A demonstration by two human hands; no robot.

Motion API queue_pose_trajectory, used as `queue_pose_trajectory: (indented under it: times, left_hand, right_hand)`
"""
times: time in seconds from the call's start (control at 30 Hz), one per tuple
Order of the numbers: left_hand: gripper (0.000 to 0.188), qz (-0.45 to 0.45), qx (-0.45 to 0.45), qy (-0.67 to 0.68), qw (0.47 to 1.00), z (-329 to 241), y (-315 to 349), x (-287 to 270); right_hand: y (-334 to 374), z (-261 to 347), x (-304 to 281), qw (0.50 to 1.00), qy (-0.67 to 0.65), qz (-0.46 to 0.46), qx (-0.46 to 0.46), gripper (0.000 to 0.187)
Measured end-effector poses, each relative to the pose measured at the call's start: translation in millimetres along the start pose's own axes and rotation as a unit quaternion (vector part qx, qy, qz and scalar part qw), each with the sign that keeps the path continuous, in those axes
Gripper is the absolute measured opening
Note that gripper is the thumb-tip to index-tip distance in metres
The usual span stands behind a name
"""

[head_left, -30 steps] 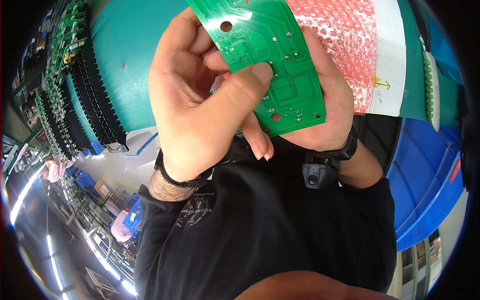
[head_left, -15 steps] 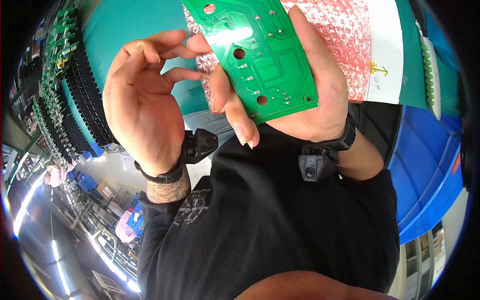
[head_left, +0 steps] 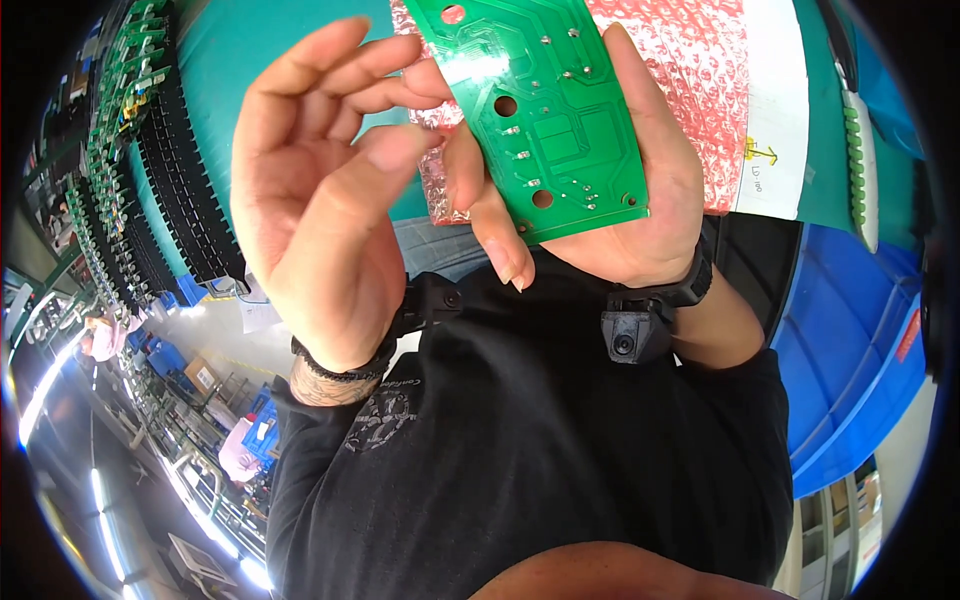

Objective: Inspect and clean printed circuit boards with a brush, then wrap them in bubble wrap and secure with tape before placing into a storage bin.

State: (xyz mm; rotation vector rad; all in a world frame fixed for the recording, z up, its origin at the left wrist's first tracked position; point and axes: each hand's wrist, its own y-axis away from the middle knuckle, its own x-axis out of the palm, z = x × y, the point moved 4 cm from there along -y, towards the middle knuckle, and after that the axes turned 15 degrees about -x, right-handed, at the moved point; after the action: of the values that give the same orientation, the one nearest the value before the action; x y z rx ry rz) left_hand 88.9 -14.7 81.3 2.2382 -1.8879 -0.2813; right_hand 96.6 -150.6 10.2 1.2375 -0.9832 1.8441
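Note:
A green circuit board [head_left: 560, 140] with round holes and small solder joints on its visible face is held up, tilted, near the top middle. My right hand [head_left: 655, 190] grips it from behind, thumb along the right edge and fingers curling round the left edge. To the left, my left hand [head_left: 320, 190] is open with fingers apart, its palm turned toward the board. Its thumb tip comes close to the right hand's fingers; whether they touch I cannot tell. Behind the board lies pink bubble wrap [head_left: 715, 110], partly hidden by it.
A green mat [head_left: 225, 65] covers the worktop. White paper [head_left: 785, 60] with a yellow mark lies beside the wrap, and a green-and-white handled tool [head_left: 857, 165] at the far right. A black slotted rack [head_left: 180, 185] holds upright boards at left. A blue bin [head_left: 850, 340] stands at right.
My left hand has turned and shifted right, its thumb now reaching toward the right hand's fingers. The board in my right hand has moved slightly right.

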Motion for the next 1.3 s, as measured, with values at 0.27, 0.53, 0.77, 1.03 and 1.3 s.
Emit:
queue_pose_trajectory:
  times: [0.27, 0.53, 0.77, 1.03, 1.3]
  left_hand:
    - [0.052, 0.087, -0.110, 0.042, 0.989, -10.5, 7.5, 25.2]
    - [0.047, 0.046, -0.137, 0.038, 0.989, -7.5, 5.2, 35.3]
    - [0.046, 0.045, -0.130, 0.024, 0.990, -7.7, 4.4, 35.1]
    - [0.047, 0.048, -0.134, 0.029, 0.989, -8.4, 5.1, 34.8]
    - [0.048, 0.060, -0.133, 0.053, 0.988, -7.4, 6.8, 33.9]
  right_hand:
    - [1.4, 0.3, 7.3, 0.989, -0.015, -0.146, -0.036, 0.082]
    - [4.4, 0.5, 0.6, 0.989, -0.002, -0.140, -0.038, 0.080]
    - [4.2, -1.2, 4.3, 0.990, -0.011, -0.139, -0.038, 0.080]
    - [4.3, -1.3, 2.3, 0.990, -0.010, -0.137, -0.040, 0.081]
    - [-2.5, -1.2, 10.3, 0.986, -0.027, -0.155, -0.053, 0.080]
